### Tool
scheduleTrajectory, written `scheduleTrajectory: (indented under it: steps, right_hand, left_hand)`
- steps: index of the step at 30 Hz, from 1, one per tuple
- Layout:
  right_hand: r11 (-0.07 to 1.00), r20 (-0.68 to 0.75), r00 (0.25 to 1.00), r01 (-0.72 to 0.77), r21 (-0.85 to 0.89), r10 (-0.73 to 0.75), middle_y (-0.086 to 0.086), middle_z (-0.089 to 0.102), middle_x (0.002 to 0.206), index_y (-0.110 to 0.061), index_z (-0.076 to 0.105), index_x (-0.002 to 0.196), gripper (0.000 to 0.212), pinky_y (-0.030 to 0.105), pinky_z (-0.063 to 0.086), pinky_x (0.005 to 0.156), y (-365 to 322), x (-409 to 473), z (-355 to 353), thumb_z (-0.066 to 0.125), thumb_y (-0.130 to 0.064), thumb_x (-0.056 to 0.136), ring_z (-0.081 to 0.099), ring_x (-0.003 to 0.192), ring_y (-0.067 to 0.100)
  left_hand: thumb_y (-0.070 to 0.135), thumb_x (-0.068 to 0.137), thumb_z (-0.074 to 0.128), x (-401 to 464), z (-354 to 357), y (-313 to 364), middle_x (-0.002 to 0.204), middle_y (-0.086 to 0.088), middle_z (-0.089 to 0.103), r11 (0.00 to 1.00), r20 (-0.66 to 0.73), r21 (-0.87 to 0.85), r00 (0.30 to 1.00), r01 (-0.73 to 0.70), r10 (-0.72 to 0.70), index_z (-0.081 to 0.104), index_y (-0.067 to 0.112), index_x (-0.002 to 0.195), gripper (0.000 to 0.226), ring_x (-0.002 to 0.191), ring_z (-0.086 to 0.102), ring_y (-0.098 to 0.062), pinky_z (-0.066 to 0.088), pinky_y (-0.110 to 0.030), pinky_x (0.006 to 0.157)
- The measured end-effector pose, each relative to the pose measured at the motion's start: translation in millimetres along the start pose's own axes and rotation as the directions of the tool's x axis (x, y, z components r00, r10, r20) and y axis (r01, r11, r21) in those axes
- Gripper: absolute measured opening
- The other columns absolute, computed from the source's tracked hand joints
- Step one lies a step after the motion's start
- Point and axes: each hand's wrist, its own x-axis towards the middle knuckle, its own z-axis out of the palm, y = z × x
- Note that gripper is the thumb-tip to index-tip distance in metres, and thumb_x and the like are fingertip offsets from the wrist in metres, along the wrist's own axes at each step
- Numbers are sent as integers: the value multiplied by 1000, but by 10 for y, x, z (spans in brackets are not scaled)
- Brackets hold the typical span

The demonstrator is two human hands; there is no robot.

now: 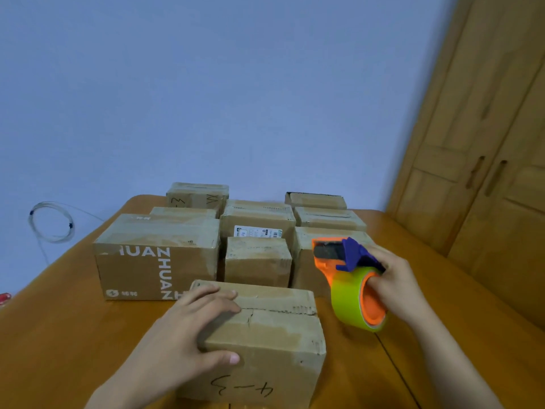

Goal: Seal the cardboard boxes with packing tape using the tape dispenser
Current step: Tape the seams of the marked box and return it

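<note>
A cardboard box [277,335] marked "4-3" on its front sits nearest me on the wooden table [59,335], flaps closed with the seam showing. My left hand [194,323] holds its left end, fingers on top and thumb on the front face. To the right of the box, my right hand [395,281] grips an orange tape dispenser [351,278] with a blue guard and a roll of yellow-green tape, held in the air just off the box's right edge.
Several more cardboard boxes stand in rows behind, among them a large one printed "ZHUANZHUAN" [156,258] at left. A coil of thin cable [51,221] hangs on the blue wall. A wooden wardrobe [486,157] stands at right.
</note>
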Motion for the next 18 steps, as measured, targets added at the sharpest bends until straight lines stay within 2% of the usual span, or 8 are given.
scheduleTrajectory:
  steps: [3, 4, 6, 8, 10, 12, 14, 18]
  right_hand:
    - [997, -18, 997, 77, 4, -76, -25, 65, 96, -55, 66, 96, 78, 14, 43, 80, -144, 68, -52, 44, 5, 51, 59, 93, -3]
    - [994, -25, 994, 110, -2, -110, -25, 65, 97, -54, 66, 98, 79, 14, 43, 81, -191, 88, -55, 44, 6, 51, 59, 95, -2]
    - [984, -33, 984, 176, -18, -176, -24, 65, 101, -54, 65, 101, 83, 15, 43, 84, -292, 130, -38, 43, 7, 51, 60, 99, 1]
    - [969, -35, 969, 243, -51, -244, -23, 64, 107, -56, 63, 104, 85, 14, 43, 87, -390, 170, 1, 42, 7, 52, 60, 102, 2]
    - [951, -17, 954, 295, -89, -298, -22, 63, 107, -48, 64, 110, 81, 15, 43, 88, -465, 208, 51, 43, 7, 53, 60, 103, 3]
    - [941, -9, 946, 321, -108, -324, -17, 64, 105, -35, 69, 110, 74, 18, 44, 88, -511, 235, 106, 44, 7, 55, 60, 103, 10]
    - [932, -23, 939, 338, -133, -344, -9, 65, 105, -24, 73, 109, 70, 20, 45, 89, -551, 242, 150, 44, 8, 55, 61, 103, 14]
    - [910, -62, 918, 377, -174, -392, -5, 66, 104, -20, 72, 110, 71, 24, 45, 88, -617, 244, 203, 43, 9, 52, 59, 101, 16]
  left_hand:
    - [96, 66, 28, 54, -51, 65, 130, 49, 34, 999, -33, 48, 999, -10, 12, 50, 58, 110, 62, 133, 11, 21, 1, -35, 118]
    - [95, 67, 26, 81, -90, 111, 128, 47, 39, 999, -72, 37, 997, -7, 10, 53, 56, 107, 62, 132, 16, 20, 1, -36, 118]
    - [89, 73, 31, 144, -168, 269, 116, 39, 54, 994, -205, -103, 979, -26, 5, 63, 48, 97, 58, 124, 37, 13, 24, -30, 112]
    - [82, 75, 36, 232, -221, 477, 94, 19, 65, 942, -288, -331, 956, -49, -51, 69, 32, 84, 60, 98, 56, 3, 42, -22, 87]
    - [81, 77, 36, 341, -276, 690, 80, 2, 69, 820, -195, -573, 970, 8, -145, 70, 19, 78, 70, 77, 63, -6, 49, -28, 77]
    - [77, 81, 40, 444, -317, 832, 78, -7, 71, 607, 5, -781, 973, 148, -231, 70, 9, 82, 74, 70, 65, -16, 53, -30, 70]
    - [67, 76, 44, 516, -336, 901, 77, -10, 70, 423, 139, -872, 953, 247, -270, 67, 4, 85, 68, 66, 62, -17, 52, -26, 59]
    - [43, 77, 60, 560, -319, 901, 75, -10, 67, 187, 156, -960, 954, 207, -255, 66, 5, 80, 38, 61, 61, -16, 53, -26, 52]
